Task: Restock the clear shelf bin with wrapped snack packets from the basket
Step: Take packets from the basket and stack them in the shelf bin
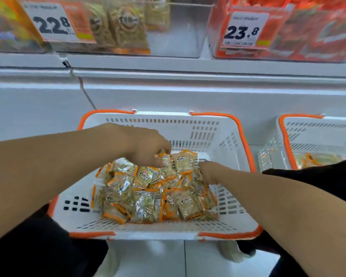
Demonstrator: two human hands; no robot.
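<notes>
While both hands reach down into the basket (234, 156), the head view shows the packets (148, 194) heaped on its floor, mostly toward the left and near side, with bare floor at the far right corner. The left hand (148, 150) is over the far edge of the heap, fingers curled down and pinching the top of one upright packet (165, 158). The right hand (207, 172) sits just right of it, low among the packets at the heap's right edge; its fingers are curled in and seem to grip a packet, though which one is hidden.

The bin (180, 29) stands on the shelf far above and beyond the basket, almost straight ahead of the hands, so the coming move looks like a lift up and away. Its left part holds a few upright packets; its right part is bare. The left hand is a little nearer the bin. The basket's far wall and the white shelf ledge (208, 74) lie between hands and bin and must be cleared.

Price tags (54, 23) hang on the bin's front left, red packs (308, 33) fill the neighbouring bin to the right, and a second basket (318, 136) stands at the right.
</notes>
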